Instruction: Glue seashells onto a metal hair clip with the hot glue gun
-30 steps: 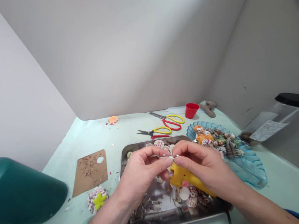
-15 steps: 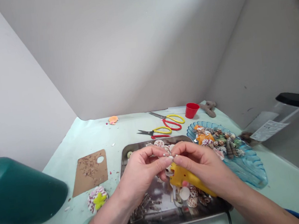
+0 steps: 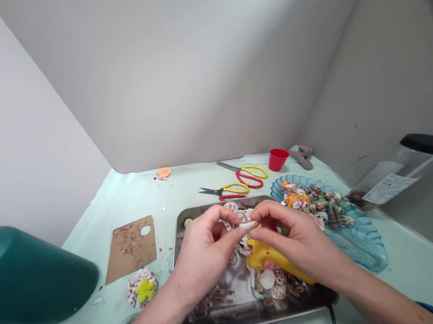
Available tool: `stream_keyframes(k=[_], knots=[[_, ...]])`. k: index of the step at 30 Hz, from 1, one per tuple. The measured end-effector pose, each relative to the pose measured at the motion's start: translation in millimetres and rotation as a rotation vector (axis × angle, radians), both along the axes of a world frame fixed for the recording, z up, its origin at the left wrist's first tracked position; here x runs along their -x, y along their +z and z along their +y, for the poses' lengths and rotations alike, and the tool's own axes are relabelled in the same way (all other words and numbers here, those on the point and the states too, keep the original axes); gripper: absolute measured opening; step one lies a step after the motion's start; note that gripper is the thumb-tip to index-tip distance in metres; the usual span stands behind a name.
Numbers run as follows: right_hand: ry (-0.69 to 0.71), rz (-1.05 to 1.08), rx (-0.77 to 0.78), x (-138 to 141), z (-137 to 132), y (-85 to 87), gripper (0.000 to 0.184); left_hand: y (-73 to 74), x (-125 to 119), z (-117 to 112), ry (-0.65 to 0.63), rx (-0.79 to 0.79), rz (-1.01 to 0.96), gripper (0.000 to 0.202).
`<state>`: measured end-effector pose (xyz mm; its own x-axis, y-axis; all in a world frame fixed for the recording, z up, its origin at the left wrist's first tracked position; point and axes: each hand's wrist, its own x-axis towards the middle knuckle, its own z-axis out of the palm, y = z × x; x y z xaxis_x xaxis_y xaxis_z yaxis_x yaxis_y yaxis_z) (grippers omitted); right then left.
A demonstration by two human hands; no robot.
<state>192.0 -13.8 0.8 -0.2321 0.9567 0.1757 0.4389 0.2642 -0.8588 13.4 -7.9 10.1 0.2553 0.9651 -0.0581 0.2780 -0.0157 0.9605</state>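
Above the steel tray [image 3: 176, 248], left hand [image 3: 204, 248] and right hand [image 3: 300, 241] together pinch a small pale shell [image 3: 248, 225], its long axis crosswise between them.

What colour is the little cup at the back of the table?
Red. The cup shows best in the head view, beside the scissors.

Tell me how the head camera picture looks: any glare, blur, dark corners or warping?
Head view: soft, even light with only faint shadows. The metal tray gives mirror-like reflections. The left hand and right hand, pinching a small shell, are sharp. The teal object close to the lens looks slightly soft. Wide-angle stretch shows toward the edges, and the top right corner goes dark.
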Motion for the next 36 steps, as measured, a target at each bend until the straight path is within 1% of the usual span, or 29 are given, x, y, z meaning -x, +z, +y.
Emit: stream_keyframes(k=[3, 7, 12, 15, 17, 19, 24, 29, 32, 36], knots=[[0.046, -0.020, -0.022, -2, 0, 3.5, 0.014, 2.3, -1, 0, -0.006, 0.070, -0.058, 0.019], [0.098, -0.079, -0.042, -4, 0, 9.7, 0.020, 4.7, -1, -1, -0.044, 0.062, -0.043, 0.022], [0.165, -0.144, -0.062, -9, 0, 18.0, 0.021, 3.6, 1, 0, -0.116, 0.069, -0.044, 0.020], [0.216, -0.133, -0.022, -12, 0, 20.6, 0.019, 3.6, 4, 1, -0.201, 0.137, -0.084, 0.015], [0.261, -0.086, 0.027, -13, 1, 20.9, 0.020, 4.7, 6, 2, -0.261, 0.195, -0.117, 0.013], [0.298, -0.028, 0.076, -13, 1, 20.3, 0.021, 5.9, 7, 2, -0.290, 0.237, -0.148, 0.013], [0.332, 0.060, 0.179, -12, 2, 17.3, 0.022, 6.8, 8, 3, -0.319, 0.294, -0.218, 0.016], [0.336, 0.139, 0.284, -11, 3, 14.0, 0.022, 5.4, 8, 3, -0.332, 0.282, -0.220, 0.016], [0.303, 0.146, 0.272, -10, 3, 14.0, 0.021, 5.2, 8, 3, -0.294, 0.272, -0.200, 0.016], [0.260, 0.093, 0.232, -11, 2, 16.7, 0.018, 6.0, 7, 4, -0.244, 0.247, -0.159, 0.017]])
